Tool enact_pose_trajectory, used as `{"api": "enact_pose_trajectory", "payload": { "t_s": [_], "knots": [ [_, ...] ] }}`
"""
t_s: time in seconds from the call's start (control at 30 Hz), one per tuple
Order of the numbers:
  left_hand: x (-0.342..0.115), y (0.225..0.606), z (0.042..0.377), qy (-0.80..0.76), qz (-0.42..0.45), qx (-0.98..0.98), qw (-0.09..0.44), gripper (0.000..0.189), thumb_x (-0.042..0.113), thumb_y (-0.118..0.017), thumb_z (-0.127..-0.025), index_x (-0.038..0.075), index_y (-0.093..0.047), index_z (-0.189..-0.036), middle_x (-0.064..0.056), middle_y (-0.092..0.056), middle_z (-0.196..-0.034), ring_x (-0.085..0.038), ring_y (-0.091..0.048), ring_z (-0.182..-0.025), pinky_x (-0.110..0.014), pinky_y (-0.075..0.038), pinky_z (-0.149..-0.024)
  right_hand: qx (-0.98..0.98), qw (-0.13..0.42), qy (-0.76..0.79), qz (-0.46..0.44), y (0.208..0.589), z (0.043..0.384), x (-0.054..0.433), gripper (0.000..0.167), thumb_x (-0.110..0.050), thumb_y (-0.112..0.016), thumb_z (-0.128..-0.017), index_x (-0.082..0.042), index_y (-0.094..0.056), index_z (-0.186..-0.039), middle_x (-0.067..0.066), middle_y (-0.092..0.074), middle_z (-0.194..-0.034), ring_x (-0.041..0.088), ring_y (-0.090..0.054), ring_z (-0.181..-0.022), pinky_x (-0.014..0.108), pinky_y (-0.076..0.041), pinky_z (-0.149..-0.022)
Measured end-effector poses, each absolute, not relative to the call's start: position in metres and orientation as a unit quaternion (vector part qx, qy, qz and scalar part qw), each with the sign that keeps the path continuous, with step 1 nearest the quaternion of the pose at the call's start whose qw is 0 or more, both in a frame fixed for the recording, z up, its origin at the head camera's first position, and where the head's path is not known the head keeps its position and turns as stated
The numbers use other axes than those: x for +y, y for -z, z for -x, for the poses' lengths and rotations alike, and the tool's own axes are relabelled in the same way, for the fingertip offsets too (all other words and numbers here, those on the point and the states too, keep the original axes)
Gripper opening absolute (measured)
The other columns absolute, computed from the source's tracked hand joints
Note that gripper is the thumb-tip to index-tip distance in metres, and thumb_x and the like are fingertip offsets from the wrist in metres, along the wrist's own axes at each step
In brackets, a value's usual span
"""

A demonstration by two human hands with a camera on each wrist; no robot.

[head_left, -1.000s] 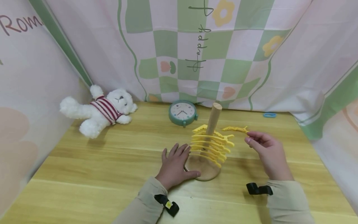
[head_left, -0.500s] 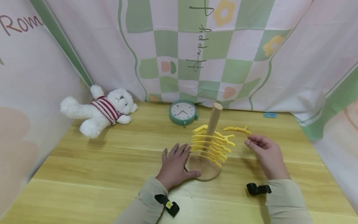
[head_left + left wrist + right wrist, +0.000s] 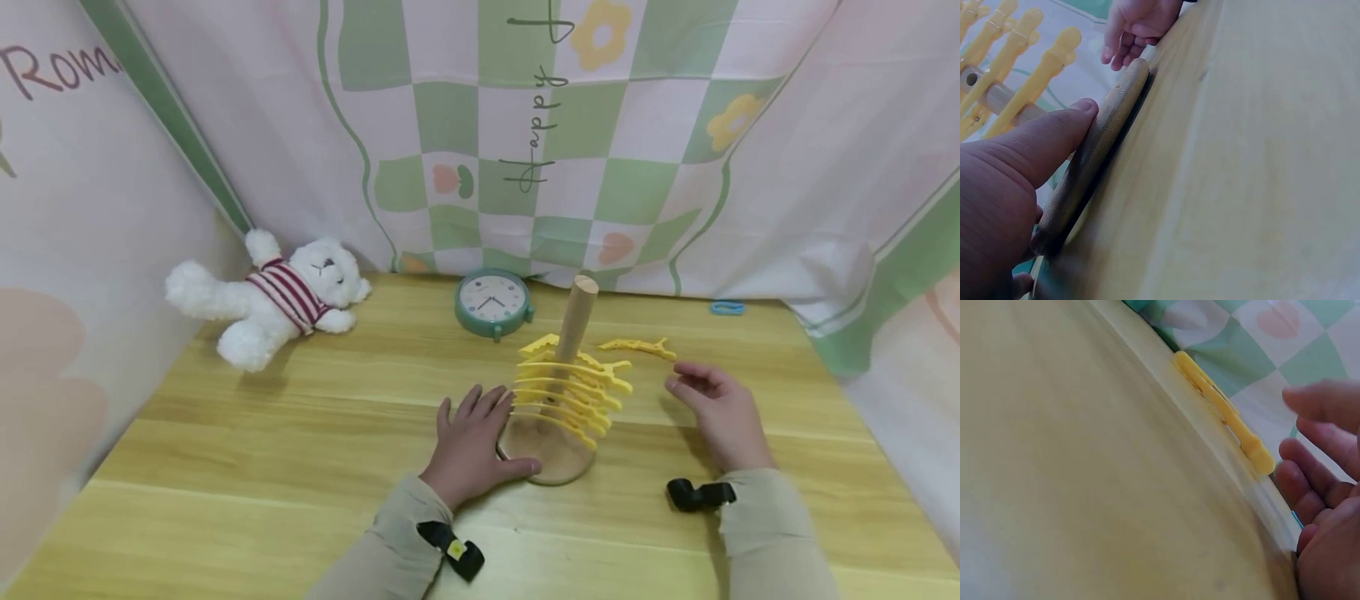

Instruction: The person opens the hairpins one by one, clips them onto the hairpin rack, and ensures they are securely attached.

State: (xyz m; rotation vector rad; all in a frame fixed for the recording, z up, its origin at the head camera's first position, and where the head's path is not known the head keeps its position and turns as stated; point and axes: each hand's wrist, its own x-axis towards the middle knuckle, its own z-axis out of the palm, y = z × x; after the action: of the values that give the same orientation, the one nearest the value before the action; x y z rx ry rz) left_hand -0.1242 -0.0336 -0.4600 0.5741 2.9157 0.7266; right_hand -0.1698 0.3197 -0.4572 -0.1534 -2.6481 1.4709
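Note:
My left hand rests with spread fingers at the left side of a wooden stand. Its thumb lies across the round base. From that base rises an upright wooden post, bearing several yellow hair clips one above another. A further yellow hair clip lies on the table to the right of the post. My right hand hovers near that clip's forked end, fingers loosely bent and holding nothing. In the right wrist view a gap shows between the fingers and the clip.
Behind the stand lies a teal round clock. A white plush bear in a striped shirt lies at the back left of the table. Near the back right edge is a small blue loop. A patterned curtain borders the table behind.
My right hand touched the loose clip's end a second ago; it has let go and drawn back slightly, leaving the clip on the table. The left hand and the stand have stayed put.

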Motion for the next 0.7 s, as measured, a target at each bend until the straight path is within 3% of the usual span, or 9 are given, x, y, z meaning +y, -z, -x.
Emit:
{"api": "enact_pose_trajectory", "payload": {
  "t_s": [0.13, 0.27, 0.33, 0.43, 0.53, 0.7],
  "knots": [
    [-0.033, 0.461, 0.125, -0.234, -0.187, 0.953, 0.041, 0.098, 0.073, -0.066, -0.081, 0.016, -0.038, -0.156, -0.002, -0.033, -0.162, -0.034, -0.022, -0.15, -0.07, -0.01, -0.113, -0.883, 0.041, -0.466, 0.043, 0.457, 0.184, 0.329, 0.052, -0.025, -0.062, -0.101, 0.001, -0.049, -0.143, 0.02, -0.057, -0.134, -0.001, -0.053, -0.105, 0.005, -0.041, -0.081],
    [-0.033, 0.46, 0.125, -0.23, -0.187, 0.954, 0.04, 0.097, 0.072, -0.066, -0.081, 0.016, -0.038, -0.156, -0.001, -0.033, -0.162, -0.034, -0.022, -0.15, -0.07, -0.01, -0.113, -0.895, 0.026, -0.444, 0.03, 0.454, 0.2, 0.336, 0.056, -0.021, -0.059, -0.101, 0.001, -0.041, -0.15, 0.024, -0.052, -0.141, 0.019, -0.053, -0.118, 0.005, -0.04, -0.083],
    [-0.033, 0.46, 0.125, -0.231, -0.187, 0.954, 0.039, 0.097, 0.072, -0.066, -0.081, 0.016, -0.038, -0.156, -0.002, -0.033, -0.162, -0.034, -0.022, -0.15, -0.07, -0.01, -0.113, -0.901, 0.018, -0.434, 0.022, 0.452, 0.208, 0.339, 0.058, -0.019, -0.059, -0.101, 0.001, -0.039, -0.151, 0.026, -0.051, -0.143, 0.029, -0.051, -0.123, 0.014, -0.043, -0.09],
    [-0.033, 0.459, 0.125, -0.232, -0.187, 0.954, 0.04, 0.097, 0.072, -0.066, -0.081, 0.016, -0.039, -0.156, -0.002, -0.033, -0.162, -0.034, -0.022, -0.15, -0.07, -0.01, -0.113, -0.909, -0.002, -0.417, 0.009, 0.449, 0.219, 0.341, 0.06, -0.015, -0.058, -0.099, 0.001, -0.036, -0.153, 0.027, -0.047, -0.146, 0.038, -0.047, -0.127, 0.037, -0.044, -0.102],
    [-0.033, 0.459, 0.125, -0.233, -0.185, 0.954, 0.045, 0.097, 0.072, -0.066, -0.081, 0.016, -0.039, -0.156, -0.001, -0.033, -0.162, -0.034, -0.022, -0.151, -0.07, -0.01, -0.113, -0.92, -0.026, -0.391, -0.002, 0.447, 0.231, 0.343, 0.062, -0.009, -0.057, -0.096, 0.001, -0.036, -0.153, 0.029, -0.048, -0.143, 0.041, -0.048, -0.124, 0.056, -0.041, -0.101],
    [-0.033, 0.46, 0.125, -0.229, -0.184, 0.955, 0.046, 0.098, 0.072, -0.066, -0.081, 0.017, -0.038, -0.156, -0.001, -0.032, -0.162, -0.033, -0.021, -0.151, -0.07, -0.01, -0.113, -0.933, -0.061, -0.355, -0.029, 0.444, 0.244, 0.344, 0.063, -0.009, -0.059, -0.093, 0.003, -0.038, -0.151, 0.032, -0.046, -0.14, 0.043, -0.048, -0.117, 0.058, -0.039, -0.096]
  ]
}}
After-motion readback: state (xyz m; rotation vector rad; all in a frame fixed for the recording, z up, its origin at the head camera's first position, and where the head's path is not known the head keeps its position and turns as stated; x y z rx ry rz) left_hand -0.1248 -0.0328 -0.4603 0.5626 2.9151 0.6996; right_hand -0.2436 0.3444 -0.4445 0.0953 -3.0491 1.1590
